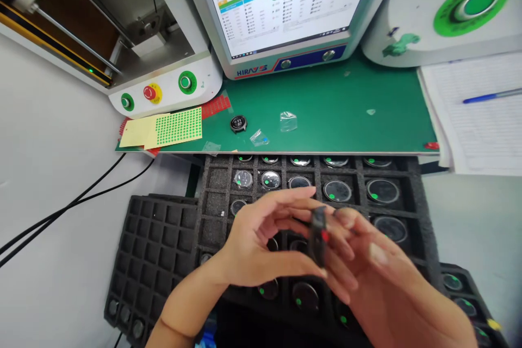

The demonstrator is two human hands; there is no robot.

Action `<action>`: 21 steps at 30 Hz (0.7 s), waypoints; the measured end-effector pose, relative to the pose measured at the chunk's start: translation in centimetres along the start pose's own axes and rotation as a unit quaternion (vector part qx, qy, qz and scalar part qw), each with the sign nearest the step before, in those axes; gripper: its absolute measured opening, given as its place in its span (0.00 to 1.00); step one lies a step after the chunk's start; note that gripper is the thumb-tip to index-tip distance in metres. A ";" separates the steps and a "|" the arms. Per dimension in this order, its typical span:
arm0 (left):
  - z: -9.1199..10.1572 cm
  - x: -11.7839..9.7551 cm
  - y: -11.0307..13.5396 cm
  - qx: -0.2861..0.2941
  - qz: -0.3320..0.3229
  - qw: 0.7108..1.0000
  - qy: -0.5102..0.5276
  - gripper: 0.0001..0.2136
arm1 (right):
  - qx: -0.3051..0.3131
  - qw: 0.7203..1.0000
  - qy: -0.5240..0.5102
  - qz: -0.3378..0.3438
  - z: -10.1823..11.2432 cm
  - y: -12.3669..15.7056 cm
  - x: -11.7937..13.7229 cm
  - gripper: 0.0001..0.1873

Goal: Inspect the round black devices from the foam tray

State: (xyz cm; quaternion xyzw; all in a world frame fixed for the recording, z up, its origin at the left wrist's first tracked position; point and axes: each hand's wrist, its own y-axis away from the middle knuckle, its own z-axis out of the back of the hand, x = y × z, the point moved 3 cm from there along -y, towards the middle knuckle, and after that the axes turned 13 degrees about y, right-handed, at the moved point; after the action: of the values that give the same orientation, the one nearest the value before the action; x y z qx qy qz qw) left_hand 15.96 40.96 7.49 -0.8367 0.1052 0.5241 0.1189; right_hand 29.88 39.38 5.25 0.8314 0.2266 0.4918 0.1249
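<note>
Both my hands meet over a black foam tray (414,190) and hold a small dark watch body (318,236) edge-on, with a red dot on it. My left hand (261,239) pinches it between thumb and fingers from the left. Coming in from the right, my right hand (375,272) has its fingertips on the same piece. The tray's pockets hold several round watch bodies (337,190), most marked with a green dot. One more watch body (238,123) lies alone on the green mat (334,114).
A second, mostly bare foam tray (150,250) lies at the left. On the mat are a green-dot sticker sheet (179,126) and bits of clear film (288,120). Behind stand a monitor (285,5) showing OK, a button panel (163,89), and paper with a blue pen (491,96).
</note>
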 end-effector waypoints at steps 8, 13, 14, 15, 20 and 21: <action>-0.2 2.1 1.1 -0.133 0.100 0.942 0.291 0.12 | -0.136 0.975 0.091 0.153 0.6 -0.2 -0.9 0.06; -0.7 2.4 1.6 -0.155 0.095 0.969 0.168 0.12 | -0.088 0.970 0.134 0.183 -0.9 0.0 -1.4 0.10; -0.8 2.3 1.6 -0.155 0.093 0.974 0.136 0.12 | -0.078 0.971 0.138 0.180 -1.2 0.1 -1.4 0.11; -1.0 2.0 1.7 -0.152 0.093 0.979 0.101 0.12 | -0.067 0.973 0.138 0.175 -1.4 0.1 -1.4 0.12; -1.4 1.0 1.8 -0.103 0.114 0.985 -0.084 0.13 | -0.024 0.985 0.112 0.130 -2.5 -0.4 -1.0 0.12; -1.4 0.8 1.8 -0.091 0.109 0.983 -0.113 0.14 | -0.027 0.986 0.109 0.127 -2.6 -0.4 -0.9 0.12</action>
State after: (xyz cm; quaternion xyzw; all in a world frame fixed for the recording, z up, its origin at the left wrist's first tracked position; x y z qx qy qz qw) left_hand 16.95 38.77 7.19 -0.7629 0.1333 0.6326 -0.0046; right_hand 27.17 39.29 5.65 0.7914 0.1177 0.5970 0.0584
